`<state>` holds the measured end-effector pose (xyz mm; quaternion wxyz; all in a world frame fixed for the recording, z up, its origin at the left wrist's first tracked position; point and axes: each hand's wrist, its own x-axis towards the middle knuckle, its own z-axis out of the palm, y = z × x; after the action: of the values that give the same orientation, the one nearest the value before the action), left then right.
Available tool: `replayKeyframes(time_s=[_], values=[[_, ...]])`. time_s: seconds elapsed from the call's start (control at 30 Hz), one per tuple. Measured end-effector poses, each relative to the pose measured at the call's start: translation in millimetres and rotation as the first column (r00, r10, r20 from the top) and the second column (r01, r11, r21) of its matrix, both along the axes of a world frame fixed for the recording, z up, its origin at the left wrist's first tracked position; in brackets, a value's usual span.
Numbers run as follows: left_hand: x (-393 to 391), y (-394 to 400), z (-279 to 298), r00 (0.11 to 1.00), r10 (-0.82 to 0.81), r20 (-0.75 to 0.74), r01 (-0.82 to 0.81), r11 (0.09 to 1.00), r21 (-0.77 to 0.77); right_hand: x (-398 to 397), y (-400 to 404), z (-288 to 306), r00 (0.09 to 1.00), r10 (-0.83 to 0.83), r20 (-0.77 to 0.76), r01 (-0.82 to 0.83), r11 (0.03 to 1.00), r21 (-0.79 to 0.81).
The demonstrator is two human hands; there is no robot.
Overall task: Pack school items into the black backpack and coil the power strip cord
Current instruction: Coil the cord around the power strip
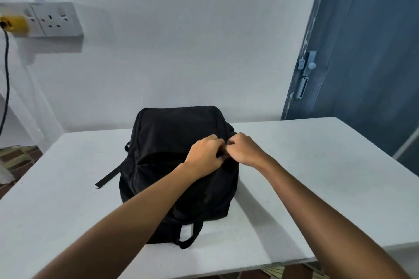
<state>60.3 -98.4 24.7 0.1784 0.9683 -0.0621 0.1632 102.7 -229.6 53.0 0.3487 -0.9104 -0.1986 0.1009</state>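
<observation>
The black backpack lies flat on the white table, its carry handle toward me and a loose strap trailing off its left side. Both hands meet on its upper right part. My left hand has its fingers curled onto the fabric there. My right hand pinches something small at the same spot, hidden by the fingers, apparently a zipper pull. No school items or power strip show on the table.
On the left wall a double socket carries a yellow plug with a dark cord hanging down. A blue door with a latch stands at the right. Patterned floor shows past the table's left edge.
</observation>
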Motion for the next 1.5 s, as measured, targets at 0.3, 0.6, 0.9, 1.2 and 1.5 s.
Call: replayKeyframes(time_s=[0.3,0.6,0.9,1.2,1.5], values=[[2,-3,12,0.958,0.259,-0.123,-0.286,0.894,-0.344,14,-10,-13,0.996,0.083,0.014,-0.085,0.98,0.179],[-15,7,16,0.952,0.278,-0.13,-0.294,0.947,-0.127,20,3,-34,0.912,0.201,0.358,-0.143,0.973,-0.183],[-94,149,54,0.757,0.541,-0.366,-0.522,0.838,0.159,40,-8,-48,0.975,0.141,0.17,-0.136,0.99,-0.041],[-107,143,37,0.836,0.545,-0.067,-0.543,0.838,0.056,33,-20,-55,0.995,-0.087,0.043,0.064,0.922,0.383],[-21,8,15,0.977,-0.211,-0.032,0.213,0.97,0.116,20,-17,-83,0.971,-0.217,0.102,0.19,0.956,0.223]])
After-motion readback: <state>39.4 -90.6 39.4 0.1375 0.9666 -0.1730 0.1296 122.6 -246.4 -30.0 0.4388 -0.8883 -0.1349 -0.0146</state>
